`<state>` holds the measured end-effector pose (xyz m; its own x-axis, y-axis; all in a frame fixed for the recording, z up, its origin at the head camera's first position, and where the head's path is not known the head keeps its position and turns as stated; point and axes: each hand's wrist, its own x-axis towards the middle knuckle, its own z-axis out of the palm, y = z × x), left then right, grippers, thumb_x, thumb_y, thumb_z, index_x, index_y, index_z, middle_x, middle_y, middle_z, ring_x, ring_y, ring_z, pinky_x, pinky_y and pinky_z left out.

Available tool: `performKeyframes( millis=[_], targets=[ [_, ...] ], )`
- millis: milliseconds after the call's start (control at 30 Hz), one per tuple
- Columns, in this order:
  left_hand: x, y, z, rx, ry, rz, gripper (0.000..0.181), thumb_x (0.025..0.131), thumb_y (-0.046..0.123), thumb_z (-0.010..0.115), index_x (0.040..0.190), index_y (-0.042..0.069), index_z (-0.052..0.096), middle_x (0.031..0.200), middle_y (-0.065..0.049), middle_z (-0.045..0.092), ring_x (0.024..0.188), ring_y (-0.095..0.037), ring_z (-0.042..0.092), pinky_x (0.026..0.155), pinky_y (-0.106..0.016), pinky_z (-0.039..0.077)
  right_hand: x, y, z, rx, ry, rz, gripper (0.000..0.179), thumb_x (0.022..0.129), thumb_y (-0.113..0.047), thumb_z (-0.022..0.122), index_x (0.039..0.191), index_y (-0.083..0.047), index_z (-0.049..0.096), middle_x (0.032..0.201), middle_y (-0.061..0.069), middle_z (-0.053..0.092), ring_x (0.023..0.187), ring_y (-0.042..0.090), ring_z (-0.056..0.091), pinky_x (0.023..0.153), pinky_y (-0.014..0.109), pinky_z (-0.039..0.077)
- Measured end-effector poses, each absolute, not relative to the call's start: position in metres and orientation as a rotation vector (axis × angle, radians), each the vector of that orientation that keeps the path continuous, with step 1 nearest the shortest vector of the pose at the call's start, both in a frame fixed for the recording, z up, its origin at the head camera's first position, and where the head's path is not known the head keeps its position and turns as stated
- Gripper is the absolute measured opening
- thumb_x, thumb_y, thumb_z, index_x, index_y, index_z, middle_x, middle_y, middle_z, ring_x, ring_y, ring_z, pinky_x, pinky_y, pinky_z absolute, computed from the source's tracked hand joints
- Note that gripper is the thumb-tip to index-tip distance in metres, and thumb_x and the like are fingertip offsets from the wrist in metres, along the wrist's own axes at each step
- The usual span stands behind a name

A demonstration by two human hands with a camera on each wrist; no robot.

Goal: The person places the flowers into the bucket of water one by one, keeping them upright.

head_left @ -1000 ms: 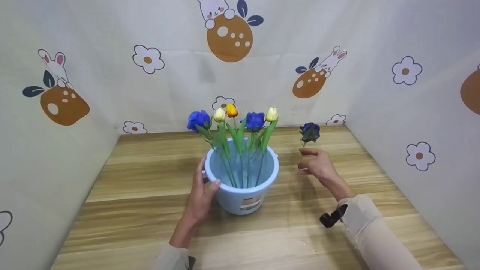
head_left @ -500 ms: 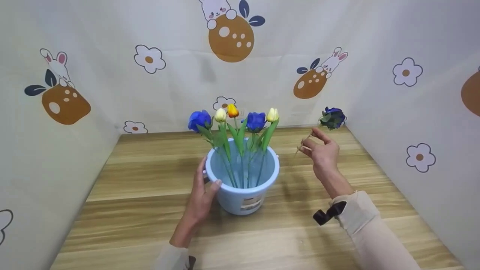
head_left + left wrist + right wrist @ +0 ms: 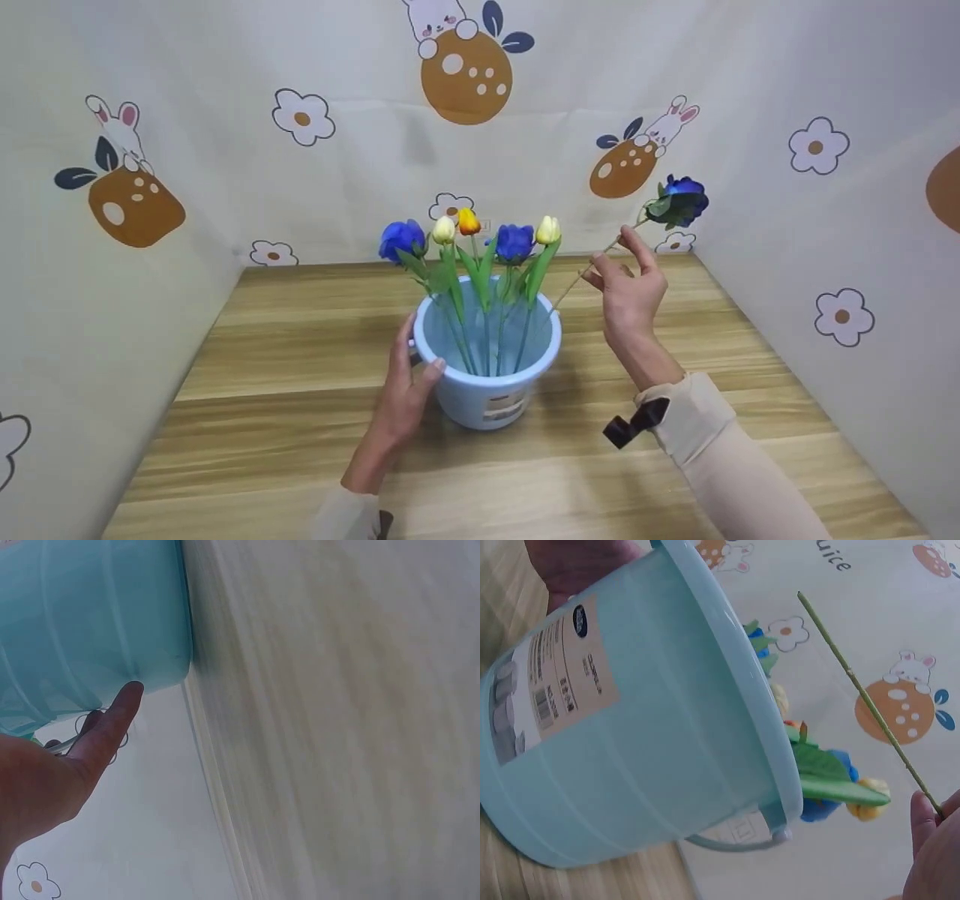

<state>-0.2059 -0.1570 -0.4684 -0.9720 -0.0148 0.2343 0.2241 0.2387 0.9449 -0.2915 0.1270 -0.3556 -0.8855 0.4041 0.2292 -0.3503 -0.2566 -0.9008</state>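
Note:
In my right hand [image 3: 634, 296] I pinch the stem of a blue artificial rose [image 3: 679, 201] between thumb and fingers. The bloom tilts up to the right, and the bare stem [image 3: 881, 716] slants down left. In the head view its lower end overlaps the right rim of a light blue bucket [image 3: 491, 405]; the right wrist view shows that end beyond the rim. My left hand [image 3: 405, 394] holds the bucket's left side, thumb at the rim. Inside stand two blue roses [image 3: 514, 244], two pale yellow tulips [image 3: 548, 230] and an orange tulip [image 3: 469, 221].
The bucket stands upright on a wood-grain table [image 3: 285, 420]. Its handle [image 3: 739, 846] hangs down at the side in the right wrist view. Cream cloth walls [image 3: 360, 172] with printed rabbits and flowers enclose the table at the back and sides.
My right hand has lifted the blue rose and tilted it, swinging the bloom up and right and the lower stem end toward the bucket. My left hand stays on the bucket.

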Motion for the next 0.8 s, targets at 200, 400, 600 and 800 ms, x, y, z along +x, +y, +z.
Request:
performKeyframes(
  millis=[200,400,600,800],
  targets=[
    [-0.208,-0.156,-0.47,-0.259,-2.273,-1.799,0.079,0.102,0.03,0.054,0.17,0.02,0.015,0.175,-0.012,0.021,0.155,-0.039,0.033,0.123,-0.063,0.034,-0.289,0.11,-0.352,0.006,-1.502,2.166,0.062,0.091,0.013,0.069,0.149,-0.004,0.058,0.135,0.005,0.054,0.078,0.009,0.068,0.073,0.03,0.066],
    [-0.209,-0.157,-0.47,-0.262,-2.273,-1.798,0.081,0.101,0.034,0.055,0.17,0.021,0.015,0.175,-0.011,0.022,0.155,-0.038,0.033,0.124,-0.063,0.034,-0.288,0.096,-0.35,0.025,-1.525,2.159,0.06,0.091,0.012,0.07,0.148,-0.006,0.06,0.135,0.005,0.055,0.082,0.011,0.068,0.076,0.032,0.066],
    [-0.209,-0.157,-0.47,-0.254,-2.278,-1.781,0.08,0.101,0.033,0.055,0.17,0.02,0.016,0.175,-0.012,0.023,0.154,-0.038,0.034,0.124,-0.062,0.034,-0.287,0.082,-0.355,0.041,-1.599,2.156,0.059,0.092,0.01,0.07,0.148,-0.009,0.06,0.134,0.004,0.054,0.088,0.013,0.069,0.077,0.031,0.066],
    [-0.207,-0.157,-0.469,-0.222,-2.306,-1.778,0.081,0.101,0.032,0.056,0.17,0.021,0.015,0.175,-0.012,0.023,0.154,-0.039,0.035,0.123,-0.062,0.035,-0.287,0.07,-0.359,0.045,-1.676,2.138,0.057,0.094,0.005,0.072,0.147,-0.012,0.061,0.139,0.006,0.054,0.09,0.012,0.068,0.079,0.029,0.065]
  ],
)
